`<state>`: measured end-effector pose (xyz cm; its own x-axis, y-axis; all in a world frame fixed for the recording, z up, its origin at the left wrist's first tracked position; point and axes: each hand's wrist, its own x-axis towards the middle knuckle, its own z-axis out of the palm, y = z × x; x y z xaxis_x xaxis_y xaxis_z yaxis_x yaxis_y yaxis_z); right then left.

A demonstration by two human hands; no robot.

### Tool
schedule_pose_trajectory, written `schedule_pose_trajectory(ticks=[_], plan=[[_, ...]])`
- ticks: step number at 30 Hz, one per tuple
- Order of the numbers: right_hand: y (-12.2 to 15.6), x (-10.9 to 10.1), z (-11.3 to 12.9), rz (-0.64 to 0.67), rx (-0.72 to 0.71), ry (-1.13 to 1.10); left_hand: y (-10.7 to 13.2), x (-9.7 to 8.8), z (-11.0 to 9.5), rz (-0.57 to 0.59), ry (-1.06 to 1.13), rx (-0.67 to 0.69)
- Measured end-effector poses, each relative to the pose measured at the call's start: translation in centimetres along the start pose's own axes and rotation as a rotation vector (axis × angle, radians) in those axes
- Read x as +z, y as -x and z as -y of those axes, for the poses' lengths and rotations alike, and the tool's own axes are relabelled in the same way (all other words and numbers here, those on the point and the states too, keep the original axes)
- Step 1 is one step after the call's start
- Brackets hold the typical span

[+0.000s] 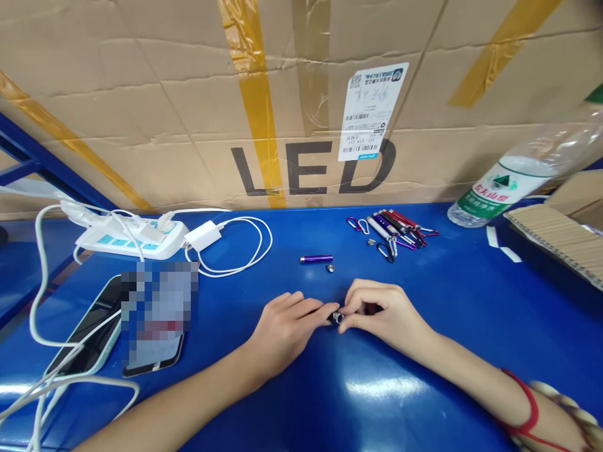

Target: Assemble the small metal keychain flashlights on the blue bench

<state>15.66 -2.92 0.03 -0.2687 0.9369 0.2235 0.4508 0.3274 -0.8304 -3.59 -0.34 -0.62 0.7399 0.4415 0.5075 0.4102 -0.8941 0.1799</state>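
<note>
Around the dark body of a small flashlight (336, 317), the fingers of my left hand (285, 329) are closed. Its round metal end faces the camera, and most of its barrel is hidden. My right hand (389, 314) pinches at that end with thumb and forefinger; whether a tiny part sits between them I cannot make out. Just beyond my hands lie a purple flashlight tube (316, 258) and a small silver cap (330, 269). Farther back on the right is a cluster of mini flashlights (389, 225) in silver, purple, black and red, with carabiner clips (385, 252).
A white power strip (136, 242) with a charger (203, 236) and looped cables stands at the left, near two phones (89, 333). A large cardboard box (188, 113) backs the blue table (264, 408). At the right are a tilted water bottle (506, 182) and an open carton (560, 242).
</note>
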Motion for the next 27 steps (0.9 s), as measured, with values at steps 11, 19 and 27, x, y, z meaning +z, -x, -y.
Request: schedule_pose_trajectory(ticks=[11, 19, 27], plan=[[-0.06, -0.07, 0.02, -0.003, 0.084, 0.072, -0.06, -0.48, 0.06, 0.108, 0.077, 0.106], [0.05, 0.12, 0.04, 0.055, 0.061, 0.046, 0.14, -0.71, 0.34, 0.216, 0.012, 0.193], [-0.08, 0.07, 0.25, -0.003, 0.065, -0.002, -0.2, -0.91, 0.21, 0.108, 0.03, 0.171]])
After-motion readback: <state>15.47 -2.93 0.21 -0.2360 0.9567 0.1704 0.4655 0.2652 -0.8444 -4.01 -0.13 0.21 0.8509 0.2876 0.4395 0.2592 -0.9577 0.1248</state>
